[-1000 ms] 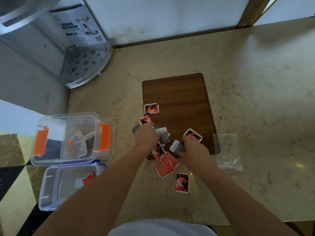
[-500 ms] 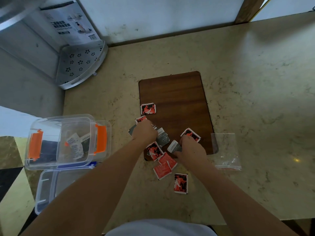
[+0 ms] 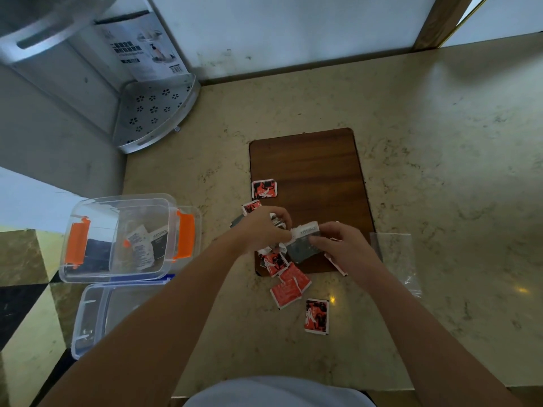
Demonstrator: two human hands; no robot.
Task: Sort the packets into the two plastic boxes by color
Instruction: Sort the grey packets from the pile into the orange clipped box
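Both hands working over a scatter of packets at the near edge of a wooden board.

Nearest, a red-and-black packet [image 3: 316, 316] is lying alone on the marble counter [image 3: 440, 171], with two red packets [image 3: 289, 287] overlapping just beyond it. The right hand [image 3: 342, 249] is pinching a grey packet [image 3: 302, 245] by its right side, lifting it over the pile; the left hand [image 3: 263, 229] is curling over more packets, its fingertips touching the grey one's left edge, though what it is grasping underneath cannot be told. To the left, the blue-trimmed box [image 3: 88, 318] is sitting nearer, and the orange-latched box [image 3: 123, 233] beyond it is holding grey and white packets. A clear plastic bag [image 3: 395, 259] is lying right of the wooden board [image 3: 308, 171], and one red packet [image 3: 264, 189] is resting farther up at the board's left edge.
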